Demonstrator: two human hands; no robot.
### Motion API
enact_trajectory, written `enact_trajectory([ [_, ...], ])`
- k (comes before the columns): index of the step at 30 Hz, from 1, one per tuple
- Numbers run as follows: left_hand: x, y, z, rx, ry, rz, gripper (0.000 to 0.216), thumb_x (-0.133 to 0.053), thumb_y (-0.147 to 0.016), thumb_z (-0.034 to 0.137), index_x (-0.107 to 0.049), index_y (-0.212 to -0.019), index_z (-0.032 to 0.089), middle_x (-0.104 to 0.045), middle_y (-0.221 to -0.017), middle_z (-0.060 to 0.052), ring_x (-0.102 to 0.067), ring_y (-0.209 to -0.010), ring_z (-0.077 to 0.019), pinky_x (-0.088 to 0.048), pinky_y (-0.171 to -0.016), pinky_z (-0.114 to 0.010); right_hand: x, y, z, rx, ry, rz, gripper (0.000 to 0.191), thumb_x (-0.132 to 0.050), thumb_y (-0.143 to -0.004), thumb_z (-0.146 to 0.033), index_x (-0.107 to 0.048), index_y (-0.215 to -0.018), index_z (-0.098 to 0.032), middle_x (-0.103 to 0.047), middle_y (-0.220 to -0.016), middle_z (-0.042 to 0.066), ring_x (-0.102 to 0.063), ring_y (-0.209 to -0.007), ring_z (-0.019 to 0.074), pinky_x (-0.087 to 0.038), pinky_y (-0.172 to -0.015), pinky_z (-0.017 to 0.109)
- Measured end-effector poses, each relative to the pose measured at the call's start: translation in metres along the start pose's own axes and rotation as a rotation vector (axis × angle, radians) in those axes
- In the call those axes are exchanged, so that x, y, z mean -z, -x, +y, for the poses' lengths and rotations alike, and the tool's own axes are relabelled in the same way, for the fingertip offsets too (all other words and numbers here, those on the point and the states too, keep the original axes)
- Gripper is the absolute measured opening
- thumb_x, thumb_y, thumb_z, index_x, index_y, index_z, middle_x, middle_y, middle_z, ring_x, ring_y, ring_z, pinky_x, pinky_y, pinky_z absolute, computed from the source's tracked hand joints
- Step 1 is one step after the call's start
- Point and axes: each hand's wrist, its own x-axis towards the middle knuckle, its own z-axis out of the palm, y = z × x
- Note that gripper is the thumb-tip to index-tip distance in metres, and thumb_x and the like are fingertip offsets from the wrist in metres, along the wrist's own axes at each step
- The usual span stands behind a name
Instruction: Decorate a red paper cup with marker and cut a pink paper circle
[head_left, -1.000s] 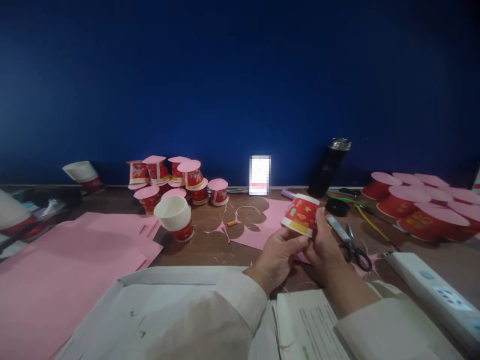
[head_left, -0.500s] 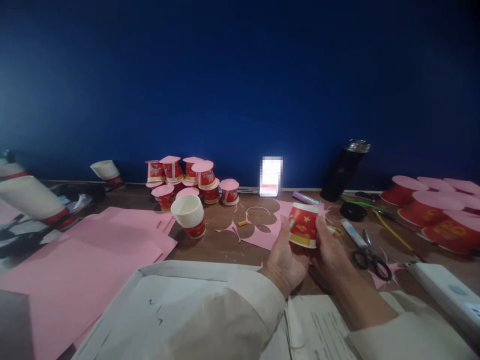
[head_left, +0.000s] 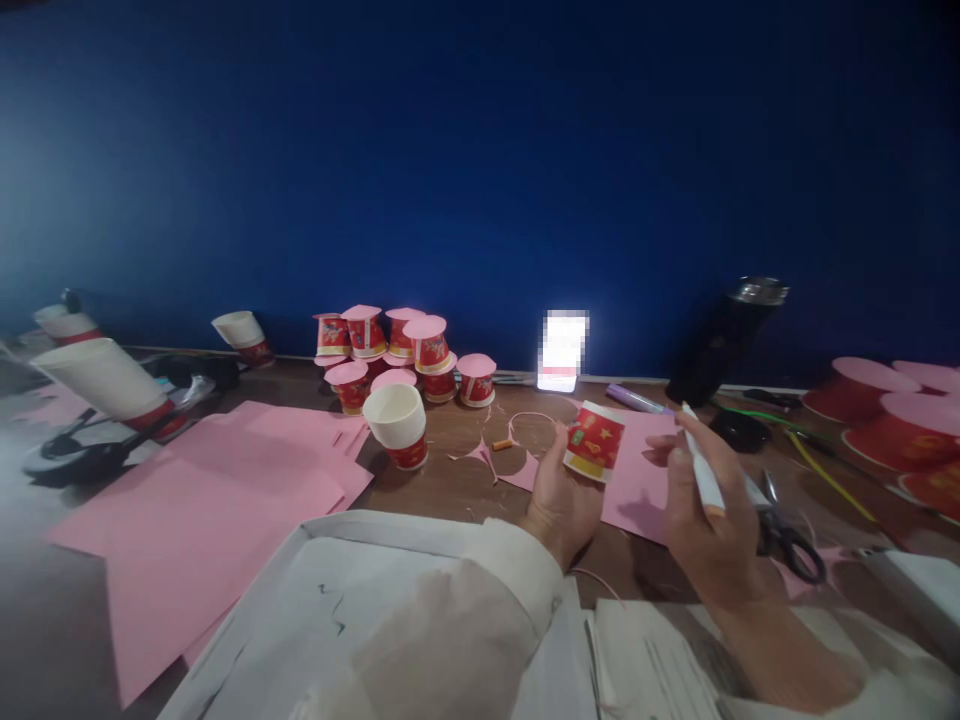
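My left hand (head_left: 566,508) is closed round a red paper cup (head_left: 594,440) with gold stars and a yellow band, its white edge uppermost and tilted. To the right, my right hand (head_left: 709,510) is apart from the cup and grips a white marker pen (head_left: 703,470) with an orange end, its narrow tip pointing up. Beneath both hands lies a cut pink paper sheet (head_left: 637,495). A small orange cap-like piece (head_left: 502,445) rests on the table left of the cup.
Stacked white-and-red cups (head_left: 395,415) stand left of several cups with pink discs (head_left: 431,345). Pink sheets (head_left: 225,480) lie at left beside a white box lid (head_left: 360,530). Scissors (head_left: 795,550), a dark bottle (head_left: 724,340) and larger pink-topped red cups (head_left: 862,400) are at right.
My right hand has left the cup and moved right, with the white marker pen now plainly visible in it. My left hand keeps the cup, which has turned and tilted. The view has shifted.
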Motion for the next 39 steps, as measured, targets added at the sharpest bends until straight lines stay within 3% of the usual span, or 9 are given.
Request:
enact_trajectory([
  [3, 0.003, -0.001, -0.003, -0.026, 0.023, 0.021, 0.032, -0.057, -0.096, 0.041, -0.073, -0.104, 0.015, -0.076, -0.112, -0.012, -0.070, -0.110, -0.0233, -0.053, -0.101, -0.037, 0.004, -0.004, -0.008, 0.300, 0.122, -0.031, 0.048, -0.058, -0.095, -0.018, -0.055, -0.142, -0.025, -0.071, -0.118, 0.012, -0.067, -0.103, 0.0260, -0.052, -0.097, 0.052],
  [7, 0.003, -0.002, -0.005, -0.050, 0.036, 0.101, 0.022, -0.061, -0.094, 0.030, -0.073, -0.104, 0.015, -0.076, -0.112, -0.012, -0.071, -0.107, -0.0213, -0.053, -0.100, -0.033, 0.006, -0.009, -0.015, 0.469, 0.141, -0.049, 0.046, -0.061, -0.090, -0.007, -0.060, -0.134, -0.020, -0.073, -0.111, 0.013, -0.068, -0.096, 0.0264, -0.055, -0.088, 0.048],
  [14, 0.009, -0.008, -0.009, -0.052, 0.053, 0.141, 0.017, -0.068, -0.089, 0.027, -0.073, -0.101, 0.015, -0.076, -0.106, -0.011, -0.071, -0.105, -0.0218, -0.053, -0.099, -0.034, 0.003, -0.007, -0.023, 0.421, 0.216, -0.077, 0.034, -0.065, -0.088, -0.008, -0.066, -0.119, -0.019, -0.075, -0.100, 0.012, -0.069, -0.089, 0.0259, -0.055, -0.085, 0.045],
  [23, 0.012, -0.010, -0.011, -0.057, 0.081, 0.123, 0.014, -0.062, -0.092, 0.021, -0.073, -0.091, 0.013, -0.076, -0.097, -0.011, -0.071, -0.089, -0.0159, -0.052, -0.095, -0.027, 0.001, -0.008, -0.017, 0.448, 0.302, -0.060, 0.025, -0.067, -0.089, -0.011, -0.068, -0.113, -0.018, -0.077, -0.098, 0.011, -0.071, -0.091, 0.0258, -0.055, -0.091, 0.046],
  [34, 0.007, -0.007, -0.010, -0.051, 0.072, 0.127, 0.012, -0.064, -0.089, 0.015, -0.073, -0.096, 0.012, -0.077, -0.099, -0.012, -0.072, -0.094, -0.0168, -0.051, -0.097, -0.027, -0.001, -0.009, -0.015, 0.524, 0.384, -0.058, 0.025, -0.067, -0.090, -0.014, -0.067, -0.114, -0.019, -0.079, -0.099, 0.010, -0.073, -0.087, 0.0243, -0.053, -0.097, 0.045],
  [39, 0.008, -0.006, -0.010, -0.048, 0.033, 0.121, 0.015, -0.068, -0.087, 0.021, -0.073, -0.098, 0.012, -0.076, -0.104, -0.013, -0.071, -0.103, -0.0200, -0.051, -0.100, -0.029, -0.001, -0.009, -0.016, 0.515, 0.394, -0.089, 0.022, -0.065, -0.092, -0.017, -0.068, -0.113, -0.019, -0.079, -0.100, 0.009, -0.074, -0.087, 0.0242, -0.051, -0.097, 0.043],
])
